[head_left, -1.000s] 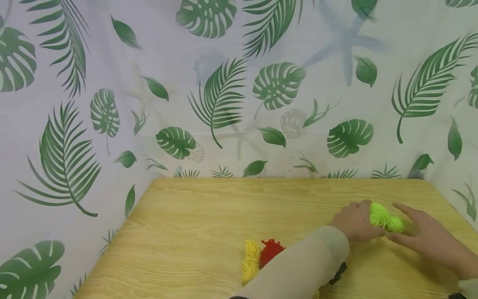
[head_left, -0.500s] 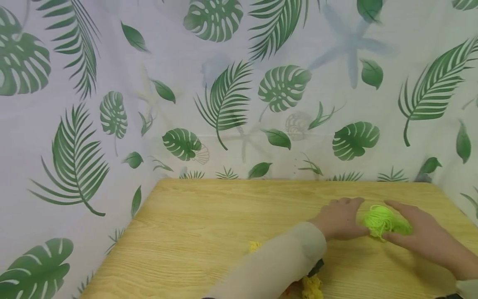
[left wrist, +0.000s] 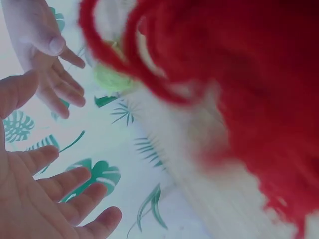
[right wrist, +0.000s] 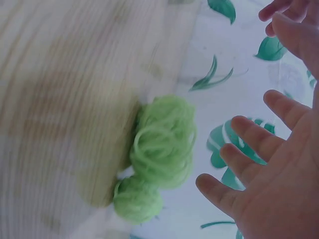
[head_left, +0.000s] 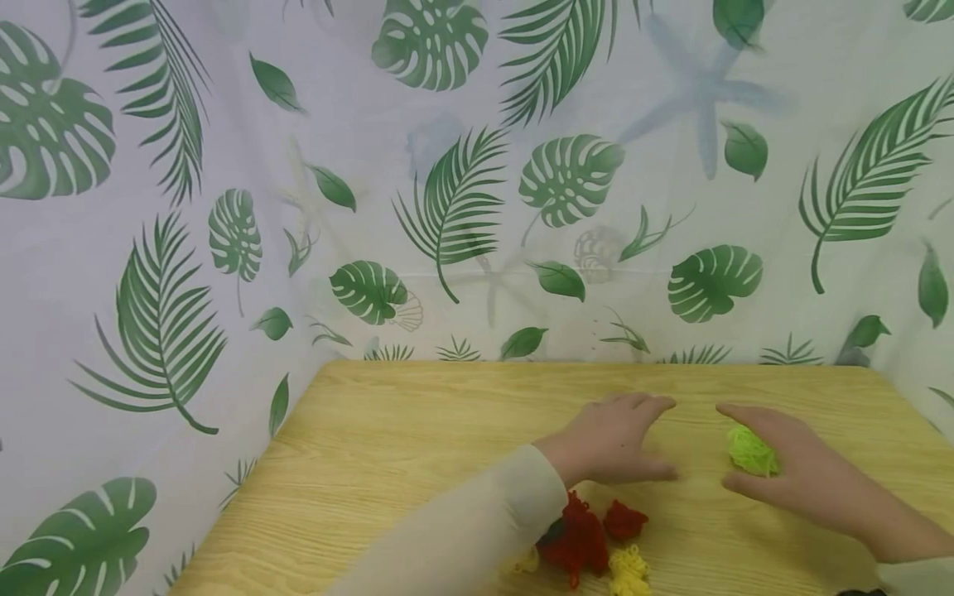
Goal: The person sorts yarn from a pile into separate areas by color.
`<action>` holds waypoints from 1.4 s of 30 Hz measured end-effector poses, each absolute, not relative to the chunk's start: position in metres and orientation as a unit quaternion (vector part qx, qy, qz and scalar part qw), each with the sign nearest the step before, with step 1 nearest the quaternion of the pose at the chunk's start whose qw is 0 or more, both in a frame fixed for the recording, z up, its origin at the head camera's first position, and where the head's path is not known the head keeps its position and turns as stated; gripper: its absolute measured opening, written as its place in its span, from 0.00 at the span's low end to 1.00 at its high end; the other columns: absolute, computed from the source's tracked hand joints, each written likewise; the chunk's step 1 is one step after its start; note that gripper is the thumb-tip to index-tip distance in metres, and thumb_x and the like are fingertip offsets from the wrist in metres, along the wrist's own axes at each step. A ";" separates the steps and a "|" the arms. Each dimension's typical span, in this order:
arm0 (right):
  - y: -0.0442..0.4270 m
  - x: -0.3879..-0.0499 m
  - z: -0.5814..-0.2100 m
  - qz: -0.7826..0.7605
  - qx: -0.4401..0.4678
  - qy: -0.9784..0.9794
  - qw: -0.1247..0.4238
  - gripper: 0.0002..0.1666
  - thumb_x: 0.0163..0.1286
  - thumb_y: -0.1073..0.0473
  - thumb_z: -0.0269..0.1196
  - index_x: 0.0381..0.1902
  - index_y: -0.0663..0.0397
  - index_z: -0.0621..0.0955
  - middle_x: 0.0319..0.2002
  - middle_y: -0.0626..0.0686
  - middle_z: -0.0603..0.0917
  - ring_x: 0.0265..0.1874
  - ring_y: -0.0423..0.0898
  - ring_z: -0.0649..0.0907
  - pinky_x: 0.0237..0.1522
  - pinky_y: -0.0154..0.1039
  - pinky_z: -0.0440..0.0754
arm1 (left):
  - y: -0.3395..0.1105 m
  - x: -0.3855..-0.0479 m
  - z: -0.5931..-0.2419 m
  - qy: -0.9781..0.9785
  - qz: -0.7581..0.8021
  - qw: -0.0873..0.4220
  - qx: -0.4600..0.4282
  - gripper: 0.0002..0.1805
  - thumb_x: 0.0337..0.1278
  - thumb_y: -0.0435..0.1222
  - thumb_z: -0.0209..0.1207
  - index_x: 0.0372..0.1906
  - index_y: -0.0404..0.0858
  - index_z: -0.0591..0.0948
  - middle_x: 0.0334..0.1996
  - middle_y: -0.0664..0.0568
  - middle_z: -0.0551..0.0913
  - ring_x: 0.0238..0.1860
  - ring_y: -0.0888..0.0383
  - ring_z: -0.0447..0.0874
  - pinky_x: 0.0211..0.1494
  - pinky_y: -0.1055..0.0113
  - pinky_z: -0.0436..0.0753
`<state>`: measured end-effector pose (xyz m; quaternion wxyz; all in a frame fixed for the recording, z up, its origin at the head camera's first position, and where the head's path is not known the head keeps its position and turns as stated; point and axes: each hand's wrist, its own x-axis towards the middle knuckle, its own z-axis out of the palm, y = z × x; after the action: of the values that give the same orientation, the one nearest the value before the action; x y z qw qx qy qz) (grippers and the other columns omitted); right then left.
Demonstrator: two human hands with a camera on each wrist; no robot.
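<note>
A bundle of lime-green yarn point(head_left: 751, 451) lies at the right of the wooden table, partly covered by my right hand point(head_left: 801, 468). In the right wrist view the bundle shows as a larger looped part point(right wrist: 164, 142) and a smaller round ball point(right wrist: 137, 199), with a gap between it and the spread fingers point(right wrist: 256, 139). My left hand point(head_left: 614, 439) hovers left of the green yarn, thumb and fingers apart, holding nothing. Below it lie red yarn point(head_left: 585, 542), a smaller red piece point(head_left: 624, 520) and yellow yarn point(head_left: 629, 571). Red yarn looms blurred in the left wrist view.
The wooden table point(head_left: 417, 447) reaches back to a leaf-printed cloth point(head_left: 462, 207), which also hangs along the left and right sides. My left sleeve point(head_left: 477, 513) hides part of the table and a bit of yellow yarn point(head_left: 527, 561).
My left hand has let go of the green yarn and moved left. My right hand has shifted slightly left over that yarn. Red and yellow bundles now show more from behind the left sleeve.
</note>
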<state>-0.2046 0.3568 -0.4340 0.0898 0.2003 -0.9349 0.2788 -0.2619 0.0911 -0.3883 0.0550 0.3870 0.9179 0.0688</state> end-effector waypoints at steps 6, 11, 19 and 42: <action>0.335 -0.198 -0.432 0.276 0.225 -0.930 0.091 0.48 0.60 0.46 0.75 0.73 0.54 0.69 0.67 0.61 0.73 0.64 0.65 0.71 0.53 0.67 0.72 | 0.055 -0.257 -0.388 0.908 0.069 0.047 0.410 0.46 0.60 0.65 0.60 0.80 0.58 0.57 0.76 0.63 0.60 0.75 0.58 0.58 0.73 0.57 0.64; 0.322 -0.195 -0.434 0.267 0.231 -0.930 0.098 0.46 0.58 0.44 0.76 0.71 0.52 0.72 0.65 0.59 0.76 0.62 0.64 0.73 0.53 0.67 0.72 | 0.029 -0.250 -0.392 0.903 0.080 0.038 0.421 0.46 0.61 0.65 0.59 0.80 0.56 0.58 0.76 0.59 0.62 0.75 0.57 0.59 0.73 0.52 0.64; 0.297 -0.190 -0.431 0.279 0.231 -0.930 0.056 0.45 0.59 0.40 0.74 0.71 0.46 0.72 0.66 0.57 0.75 0.63 0.65 0.73 0.55 0.69 0.74 | -0.004 -0.241 -0.406 0.902 0.098 0.039 0.419 0.47 0.59 0.67 0.59 0.79 0.55 0.60 0.75 0.59 0.62 0.75 0.56 0.58 0.74 0.48 0.59; 0.256 -0.191 -0.450 0.355 0.229 -0.892 -0.160 0.41 0.61 0.48 0.73 0.70 0.49 0.73 0.64 0.57 0.76 0.62 0.65 0.74 0.56 0.72 0.71 | -0.042 -0.228 -0.442 0.860 0.157 0.183 0.450 0.44 0.52 0.56 0.72 0.74 0.64 0.66 0.71 0.66 0.66 0.64 0.63 0.68 0.55 0.69 0.78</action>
<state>-0.1915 0.2563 -0.4500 -0.1596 0.2294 -0.8922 0.3548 -0.2282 -0.0421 -0.4420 0.1829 0.4503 0.8598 0.1567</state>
